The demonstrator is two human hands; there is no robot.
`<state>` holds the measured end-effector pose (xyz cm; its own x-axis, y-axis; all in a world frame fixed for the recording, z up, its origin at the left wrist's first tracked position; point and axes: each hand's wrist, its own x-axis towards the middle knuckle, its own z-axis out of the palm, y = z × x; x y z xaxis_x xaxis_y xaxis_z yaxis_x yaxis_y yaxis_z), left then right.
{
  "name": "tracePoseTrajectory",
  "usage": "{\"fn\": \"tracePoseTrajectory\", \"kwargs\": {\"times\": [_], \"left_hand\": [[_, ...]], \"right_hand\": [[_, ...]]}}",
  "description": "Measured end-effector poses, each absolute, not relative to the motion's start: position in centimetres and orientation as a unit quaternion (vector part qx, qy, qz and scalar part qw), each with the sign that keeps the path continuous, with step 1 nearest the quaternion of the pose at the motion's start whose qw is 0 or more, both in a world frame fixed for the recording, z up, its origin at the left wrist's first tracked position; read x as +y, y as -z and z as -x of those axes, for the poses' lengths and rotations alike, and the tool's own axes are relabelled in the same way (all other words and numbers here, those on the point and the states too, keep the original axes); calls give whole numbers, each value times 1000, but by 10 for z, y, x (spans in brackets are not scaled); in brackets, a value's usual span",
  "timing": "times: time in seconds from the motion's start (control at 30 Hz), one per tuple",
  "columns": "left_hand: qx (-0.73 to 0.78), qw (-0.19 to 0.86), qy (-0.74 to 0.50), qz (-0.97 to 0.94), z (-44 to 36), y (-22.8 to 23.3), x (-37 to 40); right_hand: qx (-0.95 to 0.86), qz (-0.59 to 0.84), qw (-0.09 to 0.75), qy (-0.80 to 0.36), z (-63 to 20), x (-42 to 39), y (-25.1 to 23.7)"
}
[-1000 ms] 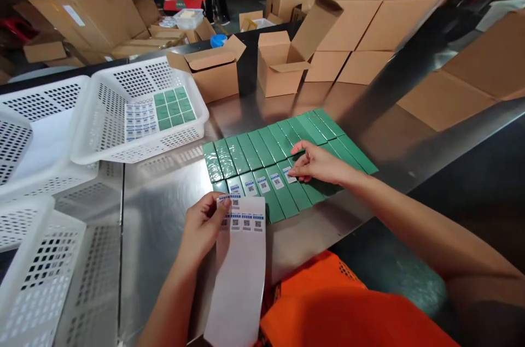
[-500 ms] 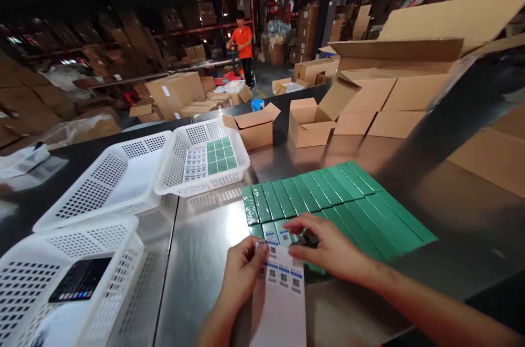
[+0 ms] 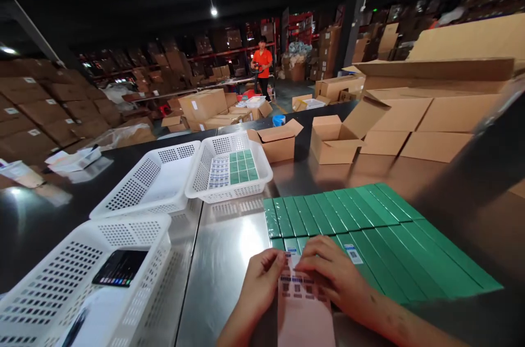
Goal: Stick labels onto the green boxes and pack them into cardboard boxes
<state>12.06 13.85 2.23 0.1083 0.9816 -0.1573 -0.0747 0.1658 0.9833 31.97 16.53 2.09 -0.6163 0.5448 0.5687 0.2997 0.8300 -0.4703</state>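
Pinching the top edge of the label sheet (image 3: 305, 309) between thumb and curled fingers, my left hand (image 3: 262, 276) holds it upright at six o'clock on the steel table (image 3: 221, 259). My right hand (image 3: 332, 276) lies over the sheet's upper rows, fingertips drawn together on a sticker there; I cannot tell whether one is already lifted, because my own knuckles hide it. If I pull at a poor angle, the sticker could tear, curl onto itself or cling to my fingertip.

Just beyond the fingers, at twelve o'clock, lie the green boxes (image 3: 369, 227), packed edge to edge in rows. A few near ones at the sheet already carry labels. With boxes this tight, a label could straddle two of them or go on crooked, and a nudge from my wrist could shove the row out of line.

At ten o'clock a white basket (image 3: 229, 169) holds more boxes; at eight o'clock another basket (image 3: 82, 276) holds a calculator (image 3: 120, 269).
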Motion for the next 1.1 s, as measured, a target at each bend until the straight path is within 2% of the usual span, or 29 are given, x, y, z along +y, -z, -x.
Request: {"fn": "tracePoseTrajectory", "kwargs": {"times": [0.53,1.1], "left_hand": [[488,595,-453,-451,-126,-13,140],[483,597,-448,-458,-126,-9,143]], "right_hand": [[-898,204,381,-81,-319,167,-21],[-905,203,369,-55,-319,163,-19]]}}
